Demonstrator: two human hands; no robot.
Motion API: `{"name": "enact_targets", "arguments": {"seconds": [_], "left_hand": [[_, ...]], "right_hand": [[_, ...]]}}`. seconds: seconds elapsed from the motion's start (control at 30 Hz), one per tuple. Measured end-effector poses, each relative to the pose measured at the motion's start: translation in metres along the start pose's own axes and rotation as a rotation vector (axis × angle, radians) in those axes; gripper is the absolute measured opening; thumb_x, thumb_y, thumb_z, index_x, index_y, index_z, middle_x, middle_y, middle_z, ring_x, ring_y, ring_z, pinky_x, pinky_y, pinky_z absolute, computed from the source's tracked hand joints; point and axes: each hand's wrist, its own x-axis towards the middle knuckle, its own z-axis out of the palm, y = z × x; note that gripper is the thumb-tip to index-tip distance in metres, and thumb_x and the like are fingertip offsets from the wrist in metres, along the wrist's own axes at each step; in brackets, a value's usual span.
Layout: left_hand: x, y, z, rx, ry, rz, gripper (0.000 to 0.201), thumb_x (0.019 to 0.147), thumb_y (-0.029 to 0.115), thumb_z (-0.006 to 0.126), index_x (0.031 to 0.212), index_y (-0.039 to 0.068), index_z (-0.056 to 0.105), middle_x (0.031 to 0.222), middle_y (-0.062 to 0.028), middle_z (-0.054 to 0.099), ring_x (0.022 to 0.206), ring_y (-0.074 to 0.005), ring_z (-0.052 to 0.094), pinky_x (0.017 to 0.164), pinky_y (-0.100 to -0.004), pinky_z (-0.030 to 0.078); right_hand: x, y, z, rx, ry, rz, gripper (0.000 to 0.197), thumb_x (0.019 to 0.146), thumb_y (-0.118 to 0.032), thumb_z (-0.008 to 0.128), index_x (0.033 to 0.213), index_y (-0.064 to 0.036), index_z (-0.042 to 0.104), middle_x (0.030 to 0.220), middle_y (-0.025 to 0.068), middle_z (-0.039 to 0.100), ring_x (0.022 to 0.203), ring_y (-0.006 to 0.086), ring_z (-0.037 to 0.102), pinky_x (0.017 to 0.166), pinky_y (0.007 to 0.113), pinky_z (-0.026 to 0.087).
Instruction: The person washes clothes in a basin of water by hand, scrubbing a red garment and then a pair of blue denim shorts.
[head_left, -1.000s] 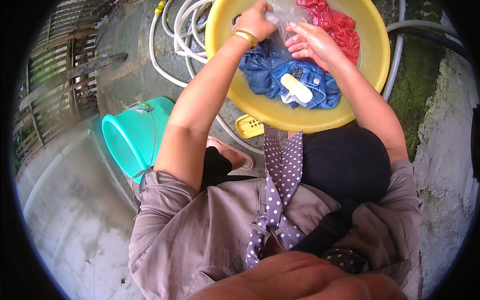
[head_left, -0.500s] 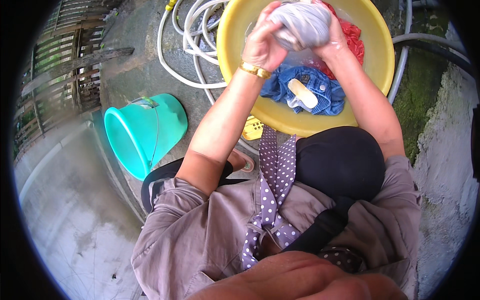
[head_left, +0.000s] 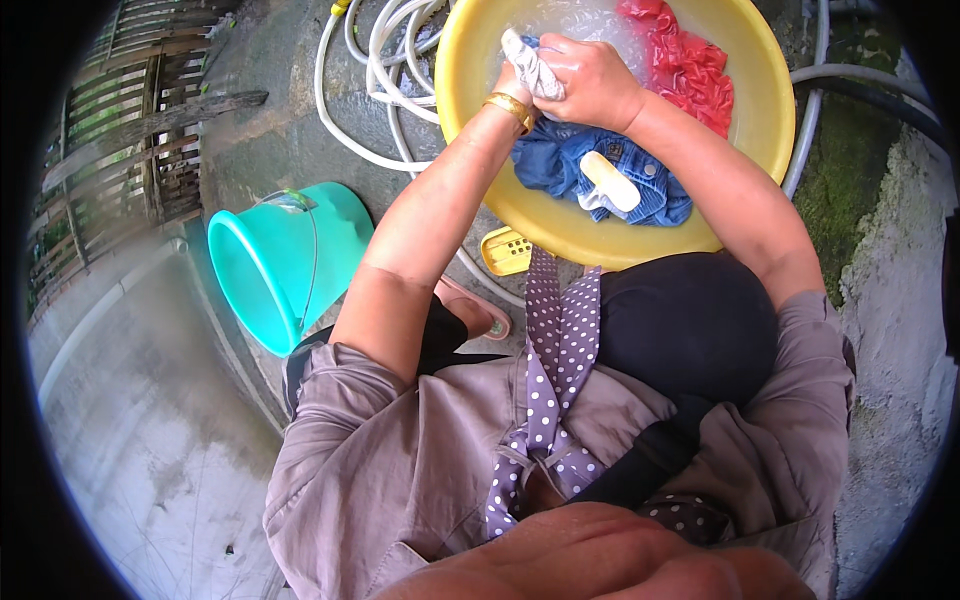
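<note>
the two hands are pressed together over the left part of a wide yellow basin (head_left: 570, 238), at the upper centre of the frame; the right hand (head_left: 592, 82) is curled tightly around a pale grey-white cloth (head_left: 534, 66), and a twisted end of it sticks out toward the upper left; the left hand (head_left: 511, 84) is close against it on the left, with a gold-coloured bracelet (head_left: 512, 107) at its wrist; the left fingers are mostly hidden behind the cloth and the right hand, so i cannot tell how they are closed; below the hands, in the basin, lies a bunched pair of blue jeans (head_left: 548, 163); a pale yellow and white oval piece (head_left: 612, 184) rests on the jeans, and i cannot tell whether it is soap or a brush; a crumpled red cloth (head_left: 688, 80) lies in the upper right part of the basin, beside cloudy water (head_left: 590, 22); just below the basin's rim, near the centre of the frame, is a yellow piece with holes (head_left: 505, 251); a pink sandal (head_left: 487, 314) shows below it, on the person's foot; at the left of the frame a green bucket (head_left: 335, 232) lies tilted, its mouth toward the lower left; loops of white hose (head_left: 340, 148) lie on the ground at the upper left of the basin.
</note>
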Motion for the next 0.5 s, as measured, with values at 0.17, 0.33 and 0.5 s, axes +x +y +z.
{"name": "enact_targets", "arguments": {"seconds": [0.17, 0.33, 0.5], "left_hand": [[-0.016, 0.016, 0.010, 0.321, 0.019, -0.051, 0.059, 0.100, 0.025, 0.062, 0.145, -0.005, 0.039, 0.130, -0.0181, 0.062, 0.114, -0.0286, 0.065, 0.092, -0.0397, 0.056], [-0.062, 0.047, 0.026, 0.121, -0.329, 0.121, 0.100, 0.094, 0.041, 0.073, 0.160, 0.003, 0.009, 0.160, -0.0238, 0.025, 0.143, -0.0320, 0.039, 0.110, -0.0421, 0.045], [-0.054, 0.029, 0.006, 0.535, -0.198, 0.506, 0.117, 0.078, 0.055, 0.083, 0.161, 0.007, 0.017, 0.153, -0.0195, 0.039, 0.140, -0.0304, 0.045, 0.116, -0.0430, 0.037]], "right_hand": [[-0.009, 0.024, 0.014, 0.466, 0.179, 0.422, 0.031, 0.089, -0.033, 0.072, 0.109, -0.0101, 0.070, 0.103, 0.0146, 0.074, 0.089, 0.0190, 0.073, 0.081, 0.036, 0.059], [-0.010, 0.062, 0.011, 1.382, 0.402, 0.838, 0.021, 0.100, -0.022, 0.056, 0.110, -0.0055, 0.065, 0.097, 0.0094, 0.068, 0.091, 0.0199, 0.068, 0.085, 0.039, 0.057], [-0.007, 0.023, 0.011, 1.909, 0.193, 0.963, 0.031, 0.105, -0.034, 0.053, 0.113, -0.0080, 0.067, 0.108, 0.0085, 0.073, 0.095, 0.0204, 0.072, 0.092, 0.038, 0.058]]}}
